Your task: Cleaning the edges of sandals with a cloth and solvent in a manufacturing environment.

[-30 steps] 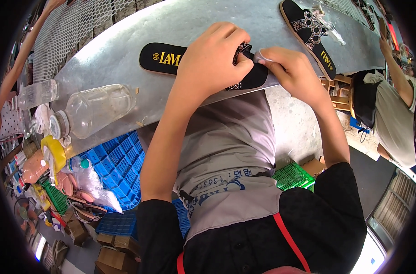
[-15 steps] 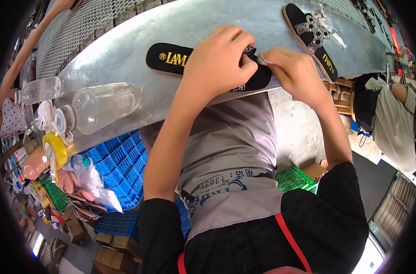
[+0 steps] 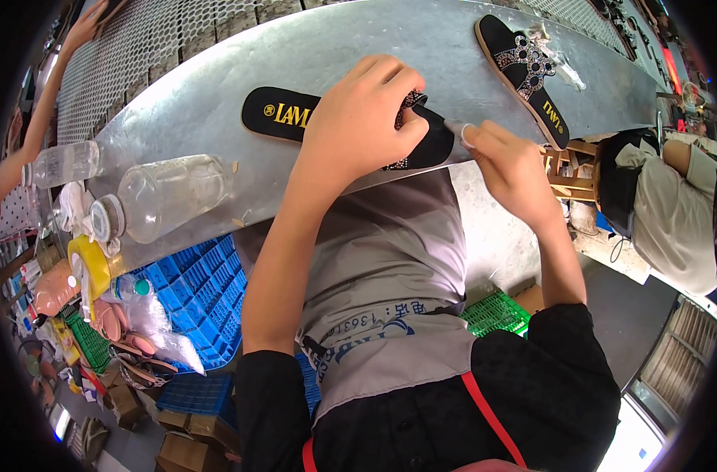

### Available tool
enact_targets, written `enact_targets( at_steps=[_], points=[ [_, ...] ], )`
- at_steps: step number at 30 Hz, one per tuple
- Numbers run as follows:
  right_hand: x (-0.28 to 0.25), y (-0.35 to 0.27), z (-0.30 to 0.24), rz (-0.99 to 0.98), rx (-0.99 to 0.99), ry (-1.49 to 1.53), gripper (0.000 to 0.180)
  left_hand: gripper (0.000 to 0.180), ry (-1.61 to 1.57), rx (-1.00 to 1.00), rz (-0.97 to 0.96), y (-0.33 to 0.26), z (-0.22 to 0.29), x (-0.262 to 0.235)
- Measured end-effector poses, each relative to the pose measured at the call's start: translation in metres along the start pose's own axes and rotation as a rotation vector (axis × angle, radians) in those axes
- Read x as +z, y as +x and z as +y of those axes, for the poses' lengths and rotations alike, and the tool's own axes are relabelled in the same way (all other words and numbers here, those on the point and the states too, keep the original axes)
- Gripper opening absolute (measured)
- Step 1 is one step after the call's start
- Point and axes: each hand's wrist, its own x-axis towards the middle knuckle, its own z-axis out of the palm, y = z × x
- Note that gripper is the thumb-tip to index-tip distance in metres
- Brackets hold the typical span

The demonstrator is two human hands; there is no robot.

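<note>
A black slide sandal (image 3: 268,114) with gold lettering on its insole and a rhinestone-studded strap lies on the metal table near its front edge. My left hand (image 3: 366,114) is closed around the strap, with the thumb pressed against it, and hides most of it. Beside the sandal's toe end, my right hand (image 3: 506,161) is closed in a pinch. Something small and whitish shows at its fingertips, too small to name. A matching sandal (image 3: 524,67) with a jewelled strap lies farther right, next to a crumpled clear plastic scrap (image 3: 563,67).
Two clear plastic bottles (image 3: 173,197) lie at the table's left end, with a yellow tape roll (image 3: 91,263) close by. Below stands a blue crate (image 3: 197,303). A green crate (image 3: 496,315) sits under the table's right side. Another person's arm (image 3: 44,110) reaches in at far left; someone sits at right.
My right hand has shifted nearer and slightly right, from the toe's far edge to just off its tip. My left hand keeps its hold on the strap. The whole view has shifted slightly.
</note>
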Motion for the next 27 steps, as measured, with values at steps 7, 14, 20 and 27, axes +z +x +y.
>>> enact_targets(
  at_steps=[7, 14, 20, 27],
  points=[
    [0.006, 0.010, -0.015, -0.067, -0.118, -0.407, 0.030, 0.018, -0.029, 0.067, -0.017, 0.006, -0.001, 0.000],
    [0.007, 0.019, 0.000, -0.036, -0.255, -0.396, 0.041, 0.030, -0.034, 0.028, -0.043, 0.006, -0.001, -0.008],
    [0.007, 0.025, 0.004, -0.004, -0.260, -0.390, 0.028, 0.039, -0.100, 0.033, -0.068, 0.014, 0.004, -0.005],
    [0.004, 0.012, 0.014, -0.043, -0.283, -0.369, 0.032, 0.043, -0.087, 0.000, -0.051, 0.009, 0.002, -0.005]
  ],
)
